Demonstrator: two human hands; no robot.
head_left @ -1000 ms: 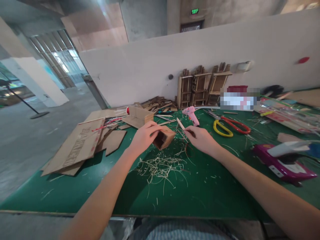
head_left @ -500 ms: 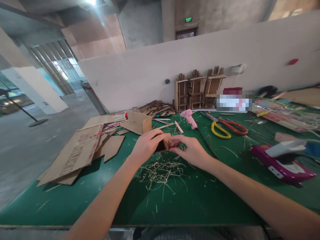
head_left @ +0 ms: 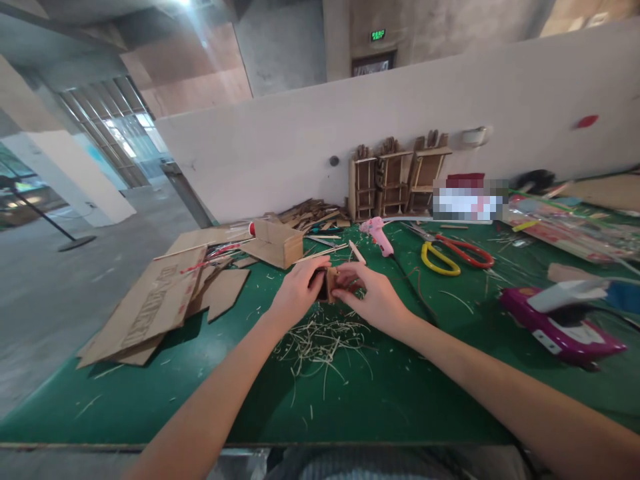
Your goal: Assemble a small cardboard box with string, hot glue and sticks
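At the frame's centre, the left hand [head_left: 299, 291] curls its grip around a small cardboard box [head_left: 331, 285] while the right hand [head_left: 376, 295] pinches its right side, pale strands [head_left: 324, 345] lying lower on the green bench [head_left: 400, 410].

A ceiling lamp [head_left: 184, 3] is glaring and streaking far beyond the left hand [head_left: 296, 293], soft shadow is dimming the green tabletop [head_left: 250, 407] nearer the viewer, and pixelation [head_left: 467, 201] is masking a patch beyond the right hand [head_left: 377, 297].
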